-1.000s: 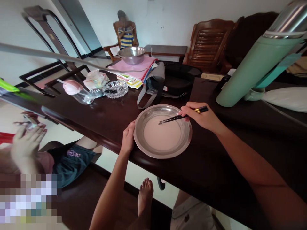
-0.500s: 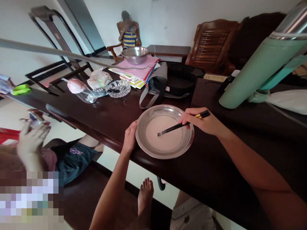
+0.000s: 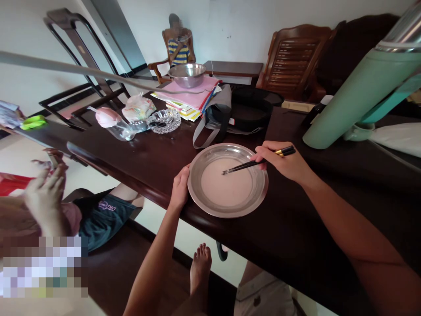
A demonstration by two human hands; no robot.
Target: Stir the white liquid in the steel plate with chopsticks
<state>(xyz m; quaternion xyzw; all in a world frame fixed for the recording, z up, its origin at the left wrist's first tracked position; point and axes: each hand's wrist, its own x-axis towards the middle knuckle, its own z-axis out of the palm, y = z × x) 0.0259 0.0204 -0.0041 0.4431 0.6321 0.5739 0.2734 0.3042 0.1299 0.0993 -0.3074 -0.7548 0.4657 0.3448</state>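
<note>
A wide metal basin rests on the dark wooden table near its front edge. Inside it is a pale pinkish-white liquid. My left hand grips the basin's left rim, thumb and fingers closed against it. Above the basin's right side, my right hand is closed around a pair of black chopsticks with gold bands. Their tips point left and down at the liquid, near the middle of the basin. Whether the tips dip into the liquid is hard to make out.
Behind the basin lies a grey-and-black bag. Papers with a metal bowl on top stand further back. A glass dish is at left, a green flask at right. One person sits at left; another sits in a far chair.
My right hand has moved slightly right and up with the chopsticks, whose tips shifted the same way across the basin. My left hand stays on the rim. The person at left moved their hands.
</note>
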